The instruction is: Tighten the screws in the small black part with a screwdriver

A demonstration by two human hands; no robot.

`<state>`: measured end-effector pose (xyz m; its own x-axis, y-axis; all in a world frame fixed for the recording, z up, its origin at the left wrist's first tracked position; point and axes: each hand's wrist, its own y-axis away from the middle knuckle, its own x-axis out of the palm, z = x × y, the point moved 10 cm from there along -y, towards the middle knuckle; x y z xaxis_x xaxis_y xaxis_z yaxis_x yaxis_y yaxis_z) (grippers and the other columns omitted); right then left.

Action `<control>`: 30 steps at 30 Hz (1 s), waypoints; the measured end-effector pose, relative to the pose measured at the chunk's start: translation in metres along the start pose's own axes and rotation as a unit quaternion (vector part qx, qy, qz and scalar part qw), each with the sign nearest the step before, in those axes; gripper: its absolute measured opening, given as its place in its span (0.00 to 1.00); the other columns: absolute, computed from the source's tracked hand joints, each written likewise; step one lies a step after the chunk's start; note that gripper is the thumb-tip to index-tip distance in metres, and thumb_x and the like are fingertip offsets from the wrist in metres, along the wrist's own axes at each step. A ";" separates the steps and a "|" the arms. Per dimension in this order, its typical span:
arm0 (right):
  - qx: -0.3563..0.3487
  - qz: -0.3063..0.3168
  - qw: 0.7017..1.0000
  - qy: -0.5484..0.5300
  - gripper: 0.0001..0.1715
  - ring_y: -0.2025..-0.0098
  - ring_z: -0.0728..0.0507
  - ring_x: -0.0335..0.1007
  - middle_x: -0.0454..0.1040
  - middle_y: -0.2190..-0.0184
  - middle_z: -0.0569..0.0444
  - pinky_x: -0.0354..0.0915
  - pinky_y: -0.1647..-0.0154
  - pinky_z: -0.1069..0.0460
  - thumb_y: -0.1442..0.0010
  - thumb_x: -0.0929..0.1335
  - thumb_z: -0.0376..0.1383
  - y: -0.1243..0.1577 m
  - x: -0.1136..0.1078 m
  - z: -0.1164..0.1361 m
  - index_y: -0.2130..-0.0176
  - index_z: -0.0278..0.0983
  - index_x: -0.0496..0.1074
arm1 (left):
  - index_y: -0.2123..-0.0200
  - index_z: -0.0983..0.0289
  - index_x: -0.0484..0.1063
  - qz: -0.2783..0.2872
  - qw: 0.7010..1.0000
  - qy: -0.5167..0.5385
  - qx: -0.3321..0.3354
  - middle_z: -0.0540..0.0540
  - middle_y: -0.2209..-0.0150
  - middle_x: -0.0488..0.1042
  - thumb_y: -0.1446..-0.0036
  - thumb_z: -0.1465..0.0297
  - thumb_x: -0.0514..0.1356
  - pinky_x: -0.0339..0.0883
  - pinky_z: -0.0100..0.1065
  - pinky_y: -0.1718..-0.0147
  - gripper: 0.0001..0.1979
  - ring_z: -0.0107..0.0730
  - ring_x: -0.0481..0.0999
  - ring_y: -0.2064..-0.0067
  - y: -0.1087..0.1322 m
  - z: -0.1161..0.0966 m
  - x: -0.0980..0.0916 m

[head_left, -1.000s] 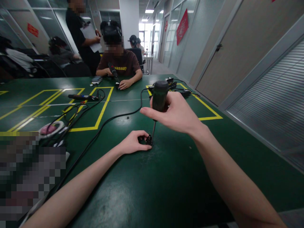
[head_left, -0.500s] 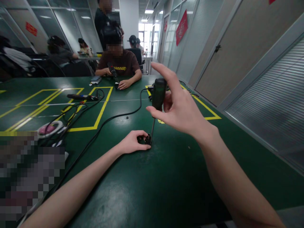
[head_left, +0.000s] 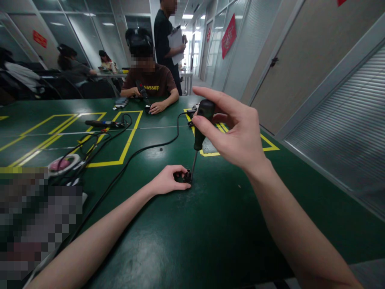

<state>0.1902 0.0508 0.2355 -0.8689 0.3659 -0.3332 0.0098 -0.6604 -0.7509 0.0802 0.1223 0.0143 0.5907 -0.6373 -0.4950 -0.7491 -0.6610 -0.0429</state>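
My left hand [head_left: 170, 180] rests on the green table and pinches a small black part [head_left: 187, 176] between thumb and fingers. A screwdriver [head_left: 199, 136] with a black handle stands nearly upright, leaning a little to the right at its top. Its thin metal shaft comes down to the right side of the black part; the exact contact of the tip is too small to tell. The thumb and fingers of my right hand [head_left: 231, 128] grip the upper handle.
Black cables [head_left: 141, 150] cross the green table [head_left: 210, 224] at the left. A dark tool [head_left: 102, 123] and a white ring [head_left: 63, 164] lie there. Across the table sits a person [head_left: 147, 80] with a tool; another person [head_left: 165, 40] stands behind, holding papers.
My right hand has turned and closed its thumb and fingers more on the handle, whose top has tipped slightly right. My left hand is still. The standing person has moved right.
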 end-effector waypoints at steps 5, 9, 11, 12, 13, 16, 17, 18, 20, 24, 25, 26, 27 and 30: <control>0.059 0.000 0.991 -0.121 0.23 0.55 0.39 0.76 0.78 0.60 0.53 0.74 0.55 0.43 0.39 0.72 0.42 0.000 0.007 -0.009 0.47 0.46 0.66 | 0.62 0.64 0.79 -0.003 1.000 -0.001 0.002 0.52 0.65 0.80 0.52 0.63 0.71 0.69 0.36 0.57 0.15 0.35 0.76 0.62 0.000 0.000 -0.001; 0.069 -0.009 0.968 -0.240 0.10 0.66 0.42 0.74 0.74 0.64 0.55 0.73 0.60 0.44 0.38 0.67 0.41 -0.001 0.012 -0.015 0.58 0.45 0.61 | 0.63 0.65 0.79 -0.004 1.000 0.001 0.004 0.51 0.65 0.79 0.51 0.63 0.71 0.69 0.35 0.57 0.14 0.35 0.76 0.62 0.000 0.001 -0.001; 0.075 -0.009 0.954 -0.289 0.08 0.70 0.44 0.71 0.71 0.66 0.56 0.70 0.64 0.45 0.39 0.65 0.39 -0.001 0.016 -0.017 0.60 0.45 0.60 | 0.63 0.65 0.79 -0.003 1.000 0.003 0.004 0.51 0.65 0.79 0.51 0.63 0.71 0.69 0.35 0.58 0.15 0.34 0.76 0.62 -0.001 0.001 0.000; 0.080 -0.010 0.949 -0.306 0.07 0.71 0.44 0.69 0.69 0.67 0.57 0.68 0.66 0.46 0.41 0.65 0.38 -0.001 0.018 -0.018 0.61 0.45 0.60 | 0.63 0.65 0.79 -0.003 1.000 0.003 0.004 0.51 0.65 0.79 0.51 0.63 0.71 0.68 0.35 0.58 0.15 0.34 0.76 0.62 -0.001 0.002 0.000; 0.086 -0.012 0.944 -0.319 0.07 0.72 0.44 0.66 0.67 0.68 0.57 0.66 0.68 0.47 0.42 0.64 0.38 0.000 0.020 -0.019 0.61 0.44 0.60 | 0.63 0.65 0.79 -0.003 1.000 0.002 0.004 0.51 0.65 0.79 0.51 0.63 0.71 0.68 0.35 0.58 0.15 0.34 0.75 0.62 -0.001 0.002 0.000; 0.086 -0.025 0.929 -0.360 0.05 0.77 0.46 0.58 0.62 0.72 0.59 0.59 0.74 0.49 0.40 0.63 0.41 0.001 0.025 -0.017 0.63 0.44 0.60 | 0.63 0.65 0.79 -0.005 1.000 0.001 0.004 0.51 0.66 0.78 0.52 0.63 0.71 0.68 0.35 0.58 0.15 0.34 0.74 0.63 -0.001 0.001 -0.001; 0.082 -0.032 0.924 -0.373 0.06 0.78 0.47 0.56 0.61 0.74 0.59 0.56 0.76 0.50 0.37 0.62 0.43 0.002 0.026 -0.015 0.64 0.44 0.61 | 0.64 0.65 0.79 -0.006 1.000 0.002 0.004 0.51 0.67 0.78 0.52 0.63 0.71 0.67 0.35 0.58 0.15 0.34 0.74 0.63 -0.001 0.000 -0.001; 0.086 -0.037 0.922 -0.375 0.09 0.79 0.48 0.53 0.60 0.74 0.60 0.52 0.77 0.51 0.35 0.63 0.45 0.003 0.027 -0.014 0.64 0.44 0.61 | 0.64 0.65 0.79 -0.007 1.000 0.003 0.005 0.51 0.67 0.78 0.52 0.63 0.71 0.67 0.34 0.58 0.14 0.34 0.74 0.63 -0.001 -0.001 -0.001; 0.102 -0.051 0.925 -0.362 0.13 0.82 0.48 0.49 0.59 0.76 0.61 0.48 0.81 0.51 0.34 0.64 0.50 0.006 0.028 -0.016 0.63 0.45 0.60 | 0.64 0.65 0.79 -0.009 1.000 0.005 0.005 0.51 0.67 0.78 0.52 0.63 0.71 0.67 0.34 0.58 0.14 0.34 0.74 0.63 0.000 -0.002 -0.001; 0.104 -0.041 0.916 -0.384 0.14 0.84 0.49 0.47 0.59 0.78 0.63 0.47 0.83 0.51 0.36 0.66 0.50 0.007 0.032 -0.014 0.63 0.46 0.59 | 0.63 0.65 0.79 -0.007 1.000 0.007 0.005 0.52 0.66 0.79 0.52 0.63 0.72 0.68 0.34 0.58 0.15 0.34 0.75 0.62 0.000 -0.002 -0.001; 0.104 -0.034 0.914 -0.391 0.14 0.83 0.49 0.48 0.59 0.78 0.62 0.47 0.82 0.51 0.35 0.65 0.50 0.006 0.033 -0.014 0.64 0.46 0.60 | 0.63 0.65 0.79 -0.007 1.000 0.007 0.005 0.52 0.66 0.79 0.52 0.63 0.72 0.68 0.34 0.57 0.15 0.34 0.75 0.62 0.000 -0.001 -0.001; 0.107 -0.034 0.915 -0.388 0.14 0.83 0.49 0.50 0.60 0.77 0.62 0.48 0.82 0.51 0.35 0.65 0.51 0.005 0.034 -0.016 0.64 0.46 0.60 | 0.63 0.65 0.79 -0.008 1.000 0.006 0.006 0.52 0.66 0.79 0.52 0.63 0.72 0.68 0.34 0.57 0.15 0.34 0.75 0.62 0.000 -0.001 -0.001; 0.119 -0.028 0.919 -0.375 0.17 0.82 0.48 0.52 0.62 0.75 0.60 0.50 0.82 0.51 0.35 0.64 0.54 0.005 0.036 -0.019 0.63 0.46 0.61 | 0.64 0.65 0.79 -0.008 1.000 0.004 0.006 0.51 0.66 0.79 0.52 0.63 0.72 0.68 0.35 0.57 0.14 0.34 0.75 0.62 0.000 0.000 -0.001; 0.153 -0.030 0.933 -0.326 0.28 0.79 0.47 0.54 0.60 0.75 0.59 0.53 0.82 0.51 0.37 0.61 0.66 0.004 0.040 -0.030 0.63 0.46 0.62 | 0.64 0.65 0.79 -0.007 1.000 0.005 0.005 0.52 0.66 0.79 0.52 0.62 0.71 0.69 0.35 0.58 0.15 0.34 0.75 0.62 -0.001 0.000 -0.001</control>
<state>0.1707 0.0824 0.2021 -0.9806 -0.0016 0.1959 -0.1036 -0.8446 -0.5253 0.0800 0.1234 0.0145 0.6046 -0.6315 -0.4855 -0.7436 -0.6660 -0.0596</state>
